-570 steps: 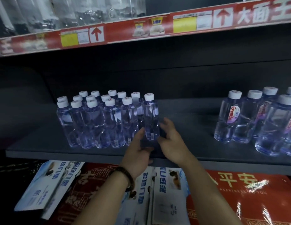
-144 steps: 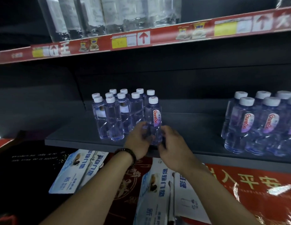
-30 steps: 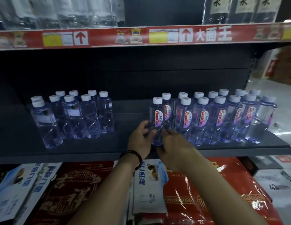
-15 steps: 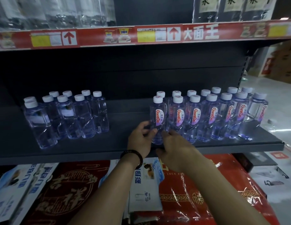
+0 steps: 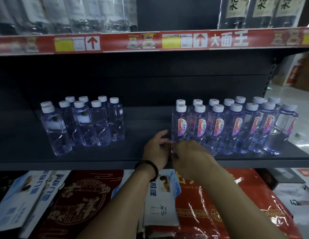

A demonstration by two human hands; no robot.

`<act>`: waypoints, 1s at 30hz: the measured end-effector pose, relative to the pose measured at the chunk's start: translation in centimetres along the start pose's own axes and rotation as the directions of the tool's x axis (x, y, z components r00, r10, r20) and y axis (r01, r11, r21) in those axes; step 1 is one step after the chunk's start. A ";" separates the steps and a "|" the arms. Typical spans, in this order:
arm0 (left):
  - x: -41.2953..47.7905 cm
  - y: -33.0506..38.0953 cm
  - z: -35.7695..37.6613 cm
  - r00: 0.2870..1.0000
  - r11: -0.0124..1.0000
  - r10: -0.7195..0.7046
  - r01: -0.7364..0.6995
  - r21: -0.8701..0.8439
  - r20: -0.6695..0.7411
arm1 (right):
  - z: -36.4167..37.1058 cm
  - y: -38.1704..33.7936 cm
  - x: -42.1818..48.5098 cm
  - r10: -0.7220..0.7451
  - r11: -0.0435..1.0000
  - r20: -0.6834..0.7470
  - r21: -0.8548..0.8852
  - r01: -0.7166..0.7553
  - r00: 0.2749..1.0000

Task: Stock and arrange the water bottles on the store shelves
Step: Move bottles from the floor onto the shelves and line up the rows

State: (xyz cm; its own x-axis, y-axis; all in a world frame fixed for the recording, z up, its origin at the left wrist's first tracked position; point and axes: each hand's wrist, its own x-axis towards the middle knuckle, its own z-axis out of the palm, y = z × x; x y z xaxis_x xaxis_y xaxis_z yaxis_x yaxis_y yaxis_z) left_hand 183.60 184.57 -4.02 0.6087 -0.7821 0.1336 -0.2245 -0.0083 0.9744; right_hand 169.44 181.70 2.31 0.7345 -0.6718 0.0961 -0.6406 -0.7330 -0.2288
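Bottle (image 5: 180,125): upright on shelf (image 5: 98,160), base clasped by left hand (image 5: 156,150) and right hand (image 5: 190,156), both curled round it. Row (image 5: 236,125) stands just right of the grip. Advisable to slide the bottle flush against that neighbour, label forward, without tipping.

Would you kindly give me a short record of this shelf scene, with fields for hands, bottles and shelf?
left hand: holds the base of the end bottle
right hand: pinches the same base
right group: two rows, labels facing front
left group: labels mostly turned away
shelf: dark grey, gap between the groups
beaded bracelet: worn just behind the left hand
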 end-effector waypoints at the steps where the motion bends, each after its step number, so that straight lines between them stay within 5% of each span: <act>1: -0.2 -0.1 -1.0 0.998 0.999 0.006 -0.004 0.034 -0.064 | 0.1 -0.3 0.4 -0.005 1.000 0.004 0.012 0.005 1.000; 7: -1.9 -1.2 -10.9 0.893 0.994 0.023 0.026 0.103 -0.449 | 1.2 -5.6 3.1 -0.139 0.971 0.059 0.205 0.125 0.988; 11: -3.4 -2.4 -20.5 0.728 0.973 0.134 0.032 0.229 -0.672 | 4.3 -11.9 4.0 -0.275 0.899 0.053 0.369 0.237 0.960; 14: -3.9 -3.9 -26.8 0.621 0.954 0.092 0.169 0.247 -0.779 | 6.7 -16.0 4.5 -0.358 0.857 0.061 0.417 0.302 0.932; 21: -2.4 -4.2 -28.9 0.802 0.982 -0.022 0.130 0.138 -0.596 | 10.4 -21.6 6.0 -0.383 0.833 0.037 0.445 0.328 0.923; 27: -1.6 -5.3 -29.7 0.764 0.972 -0.010 0.160 0.174 -0.645 | 11.2 -21.1 6.7 -0.369 0.836 0.002 0.438 0.331 0.929; 30: -1.2 -6.5 -30.2 0.800 0.959 -0.035 0.195 0.205 -0.599 | 11.0 -20.6 6.9 -0.343 0.856 -0.013 0.406 0.319 0.939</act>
State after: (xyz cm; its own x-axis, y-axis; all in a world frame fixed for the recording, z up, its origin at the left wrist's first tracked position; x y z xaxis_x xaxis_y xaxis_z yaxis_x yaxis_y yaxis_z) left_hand 207.31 204.43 -5.03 0.9505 -0.2525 0.1811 -0.2525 -0.2879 0.9238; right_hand 190.19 193.35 -2.91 0.9067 -0.3806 0.1818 -0.2234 -0.7989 -0.5585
